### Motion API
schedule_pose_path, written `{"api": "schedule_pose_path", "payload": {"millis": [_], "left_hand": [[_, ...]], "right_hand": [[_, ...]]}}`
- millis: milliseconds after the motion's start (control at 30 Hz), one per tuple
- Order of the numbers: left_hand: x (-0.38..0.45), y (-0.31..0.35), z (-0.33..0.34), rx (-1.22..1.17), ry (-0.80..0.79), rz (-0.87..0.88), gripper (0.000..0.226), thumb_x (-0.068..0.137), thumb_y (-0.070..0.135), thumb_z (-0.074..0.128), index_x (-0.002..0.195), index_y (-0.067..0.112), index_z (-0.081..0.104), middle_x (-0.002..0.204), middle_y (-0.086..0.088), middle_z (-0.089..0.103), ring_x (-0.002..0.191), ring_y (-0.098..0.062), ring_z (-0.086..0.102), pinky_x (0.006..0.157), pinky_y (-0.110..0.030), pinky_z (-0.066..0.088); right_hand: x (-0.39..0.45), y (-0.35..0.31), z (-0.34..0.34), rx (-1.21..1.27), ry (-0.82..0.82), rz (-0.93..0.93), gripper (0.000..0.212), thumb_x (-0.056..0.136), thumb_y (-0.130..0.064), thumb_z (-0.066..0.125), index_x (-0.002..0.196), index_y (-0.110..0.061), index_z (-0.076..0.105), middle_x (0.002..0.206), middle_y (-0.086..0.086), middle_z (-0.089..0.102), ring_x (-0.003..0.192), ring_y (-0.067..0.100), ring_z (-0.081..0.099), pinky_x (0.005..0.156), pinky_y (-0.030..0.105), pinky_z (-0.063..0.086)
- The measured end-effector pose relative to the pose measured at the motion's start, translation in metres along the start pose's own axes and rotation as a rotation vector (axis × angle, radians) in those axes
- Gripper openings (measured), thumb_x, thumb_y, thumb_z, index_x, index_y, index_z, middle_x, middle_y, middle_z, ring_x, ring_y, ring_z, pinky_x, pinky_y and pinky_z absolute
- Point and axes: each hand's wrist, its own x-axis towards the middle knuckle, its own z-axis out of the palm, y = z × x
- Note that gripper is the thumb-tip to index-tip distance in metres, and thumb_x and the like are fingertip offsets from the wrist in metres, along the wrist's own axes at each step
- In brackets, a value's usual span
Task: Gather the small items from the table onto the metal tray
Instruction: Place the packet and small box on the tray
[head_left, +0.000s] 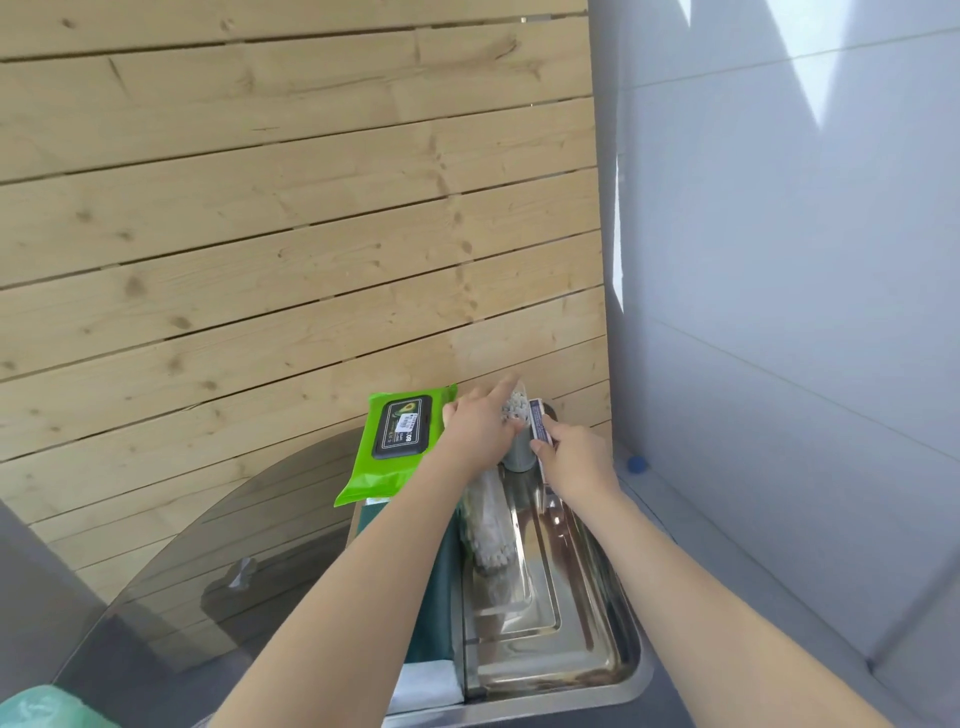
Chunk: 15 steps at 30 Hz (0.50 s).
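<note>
A shiny metal tray (582, 644) lies on the round glass table, low and right of centre. A clear bag of cotton swabs (491, 525) rests in the tray's far half. My left hand (480, 428) is closed on a clear pack of cotton swabs (517, 405) beyond the tray's far end. My right hand (574, 460) grips a small white and blue box (540, 423) right beside that pack. A grey cylinder (517, 457) stands between my two hands, partly hidden.
A green wet-wipes pack (395, 441) lies left of my left hand. The round glass table (291, 499) shows wooden decking beneath it. A dark green cloth (439, 597) lies along the tray's left side. A grey wall (779, 312) rises on the right, with a blue ball (636, 464) at its base.
</note>
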Motion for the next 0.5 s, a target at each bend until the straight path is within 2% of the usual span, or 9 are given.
{"api": "schedule_pose_path", "payload": {"millis": [133, 200, 333, 433, 500], "left_hand": [[-0.006, 0.003, 0.000, -0.063, -0.030, -0.026, 0.074, 0.096, 0.031, 0.047, 0.152, 0.036, -0.001, 0.162, -0.006, 0.012, 0.147, -0.035, 0.014, 0.118, -0.047, 0.008], [-0.007, 0.004, -0.002, -0.157, -0.018, -0.030, 0.074, 0.096, 0.030, 0.047, 0.152, 0.034, -0.002, 0.162, -0.008, 0.007, 0.149, -0.034, 0.009, 0.120, -0.050, 0.010], [-0.024, 0.003, -0.010, -0.358, 0.034, -0.044, 0.066, 0.097, 0.033, 0.044, 0.153, 0.027, 0.010, 0.161, -0.006, 0.018, 0.150, -0.023, 0.011, 0.121, -0.044, 0.017], [-0.052, 0.007, -0.020, -0.378, 0.073, -0.043, 0.056, 0.098, 0.034, 0.042, 0.151, 0.019, 0.026, 0.156, -0.006, 0.030, 0.146, -0.022, 0.024, 0.118, -0.036, 0.024], [-0.076, 0.010, -0.026, -0.355, 0.113, -0.041, 0.052, 0.098, 0.033, 0.042, 0.147, 0.018, 0.034, 0.152, -0.007, 0.038, 0.140, -0.023, 0.035, 0.114, -0.037, 0.032]], "right_hand": [[0.004, 0.003, -0.002, -0.052, -0.059, -0.013, 0.048, 0.098, -0.023, 0.045, 0.144, -0.016, 0.035, 0.136, 0.017, 0.052, 0.117, 0.031, 0.054, 0.092, 0.030, 0.043], [0.003, 0.005, -0.004, -0.030, -0.050, -0.018, 0.048, 0.097, -0.023, 0.046, 0.144, -0.018, 0.037, 0.136, 0.018, 0.051, 0.116, 0.031, 0.054, 0.095, 0.031, 0.043], [-0.007, 0.006, -0.013, -0.069, -0.026, -0.077, 0.047, 0.096, -0.027, 0.046, 0.142, -0.022, 0.041, 0.126, 0.019, 0.055, 0.111, 0.031, 0.055, 0.093, 0.033, 0.043], [-0.026, 0.001, -0.020, -0.072, -0.030, -0.140, 0.042, 0.096, -0.026, 0.048, 0.138, -0.020, 0.047, 0.116, 0.016, 0.060, 0.097, 0.023, 0.054, 0.084, 0.027, 0.039], [-0.044, -0.004, -0.021, -0.067, -0.038, -0.182, 0.039, 0.094, -0.025, 0.050, 0.133, -0.018, 0.053, 0.113, 0.014, 0.063, 0.092, 0.021, 0.056, 0.080, 0.024, 0.038]]}}
